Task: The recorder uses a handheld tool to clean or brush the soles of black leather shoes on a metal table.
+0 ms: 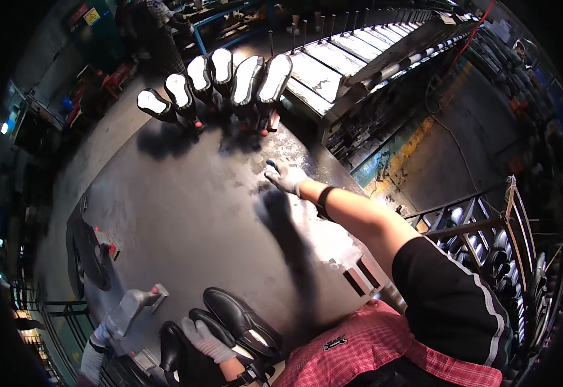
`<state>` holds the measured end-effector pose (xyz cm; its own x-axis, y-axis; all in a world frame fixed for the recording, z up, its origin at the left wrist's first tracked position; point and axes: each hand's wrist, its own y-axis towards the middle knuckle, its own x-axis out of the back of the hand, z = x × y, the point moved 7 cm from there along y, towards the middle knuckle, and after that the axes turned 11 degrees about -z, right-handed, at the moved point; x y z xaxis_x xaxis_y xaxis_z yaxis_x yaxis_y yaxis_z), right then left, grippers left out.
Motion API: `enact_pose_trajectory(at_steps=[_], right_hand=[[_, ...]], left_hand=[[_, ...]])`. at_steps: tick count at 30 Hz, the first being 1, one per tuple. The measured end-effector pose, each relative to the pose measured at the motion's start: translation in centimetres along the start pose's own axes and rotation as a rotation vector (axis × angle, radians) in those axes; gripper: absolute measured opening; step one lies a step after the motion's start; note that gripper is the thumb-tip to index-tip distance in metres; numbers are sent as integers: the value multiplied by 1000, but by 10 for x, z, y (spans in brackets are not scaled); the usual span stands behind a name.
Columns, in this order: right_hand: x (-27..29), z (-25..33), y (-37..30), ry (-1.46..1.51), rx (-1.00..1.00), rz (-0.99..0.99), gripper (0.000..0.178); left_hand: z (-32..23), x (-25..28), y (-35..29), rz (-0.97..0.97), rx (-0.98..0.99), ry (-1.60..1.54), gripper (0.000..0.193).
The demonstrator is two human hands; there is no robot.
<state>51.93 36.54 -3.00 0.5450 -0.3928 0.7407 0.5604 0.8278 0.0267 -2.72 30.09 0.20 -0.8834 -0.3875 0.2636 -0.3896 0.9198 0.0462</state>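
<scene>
My right hand [286, 178], in a pale glove with dark fingertips, reaches over the metal tabletop [184, 213]. Its fingers are apart and hold nothing. Beyond it, several black shoes [245, 80] stand tilted with white soles facing up, the nearest ones on a red-ended support [272, 124]. My left hand [208, 340], gloved too, is closed on a black shoe [212, 322] near the front edge; some of its fingertips are hidden. Beside that shoe lie another black shoe [241, 317] to the right and a dark one [170, 348] to the left.
At lower left, another person's gloved hand [101, 337] is by a grey, shoe-shaped thing [128, 311]. A dark curved piece [88, 251] lies at the left edge. A slatted conveyor [333, 64] runs off at upper right; a rack of shoes [487, 248] stands at right.
</scene>
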Motion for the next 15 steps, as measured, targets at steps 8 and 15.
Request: enact_pose_trajectory(at_steps=[8, 15], right_hand=[[-21, -50, 157, -12, -206, -18, 56], [-60, -20, 25, 216, -53, 66, 32]], left_hand=[[33, -33, 153, -249, 577, -897, 48], [24, -62, 178, -398, 524, -1006, 67]])
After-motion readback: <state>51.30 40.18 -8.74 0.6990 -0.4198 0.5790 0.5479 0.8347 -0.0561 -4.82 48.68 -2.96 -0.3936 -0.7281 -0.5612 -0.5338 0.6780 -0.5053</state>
